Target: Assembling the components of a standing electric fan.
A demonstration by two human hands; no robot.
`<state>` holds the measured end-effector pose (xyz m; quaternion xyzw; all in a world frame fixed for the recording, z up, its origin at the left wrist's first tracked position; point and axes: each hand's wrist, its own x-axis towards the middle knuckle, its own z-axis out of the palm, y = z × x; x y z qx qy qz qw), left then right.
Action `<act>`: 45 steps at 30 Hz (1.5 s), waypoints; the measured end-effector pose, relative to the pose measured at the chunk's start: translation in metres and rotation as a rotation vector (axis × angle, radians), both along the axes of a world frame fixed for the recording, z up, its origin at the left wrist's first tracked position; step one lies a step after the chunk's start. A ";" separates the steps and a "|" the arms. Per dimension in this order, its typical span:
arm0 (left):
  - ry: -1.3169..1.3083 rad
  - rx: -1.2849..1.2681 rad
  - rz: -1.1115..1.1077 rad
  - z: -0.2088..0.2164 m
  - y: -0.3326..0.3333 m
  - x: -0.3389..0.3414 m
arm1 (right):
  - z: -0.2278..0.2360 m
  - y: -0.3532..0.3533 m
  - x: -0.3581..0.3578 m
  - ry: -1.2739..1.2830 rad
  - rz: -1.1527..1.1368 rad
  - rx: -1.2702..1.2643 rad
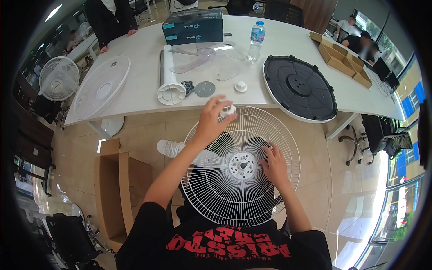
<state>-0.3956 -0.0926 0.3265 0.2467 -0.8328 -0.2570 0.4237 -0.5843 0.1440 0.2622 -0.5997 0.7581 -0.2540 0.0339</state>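
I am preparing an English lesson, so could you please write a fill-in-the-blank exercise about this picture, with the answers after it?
1. The left hand holds a small part coloured ____.
2. The hand nearer the round centre plate of the fan grille is the person's ____ one.
3. The bottle has a cap coloured ____.
4. The stacked boxes stand to the ____ of the bottle, as the person sees them.

Missing words: white; right; blue; left.

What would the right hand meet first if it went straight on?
Likely the white fan grille, close by the fingertips of the right hand; whether they touch it is unclear.
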 end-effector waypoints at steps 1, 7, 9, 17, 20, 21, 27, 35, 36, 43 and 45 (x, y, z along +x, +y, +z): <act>0.001 0.000 -0.003 0.002 -0.013 -0.008 | 0.000 -0.001 0.000 -0.007 -0.001 0.008; -0.139 0.047 0.107 -0.023 -0.078 -0.057 | -0.003 0.004 -0.003 -0.016 -0.026 -0.010; -0.198 0.021 0.125 -0.031 -0.089 -0.064 | 0.001 0.007 -0.003 -0.032 -0.038 0.005; -0.177 -0.032 0.124 -0.010 -0.061 -0.053 | 0.002 0.024 -0.014 -0.015 -0.085 -0.034; -0.216 -0.041 0.114 0.000 -0.022 0.008 | 0.004 0.033 -0.014 -0.134 -0.103 0.000; -0.239 0.050 0.085 0.000 -0.005 0.030 | 0.003 0.036 -0.015 -0.130 -0.122 -0.013; 0.095 0.940 0.036 -0.067 0.053 0.186 | 0.012 0.036 -0.017 -0.228 -0.126 -0.068; 0.429 1.676 -0.303 -0.063 0.139 0.204 | 0.043 0.061 -0.044 -0.371 -0.086 -0.177; 0.470 1.708 -0.355 -0.068 0.139 0.203 | 0.043 0.070 -0.053 -0.358 -0.138 -0.210; 0.501 1.660 -0.498 -0.072 0.140 0.196 | -0.031 0.118 -0.100 -0.620 -0.607 -0.117; 0.486 1.647 -0.495 -0.069 0.142 0.196 | -0.036 0.121 -0.091 -0.906 -0.574 -0.088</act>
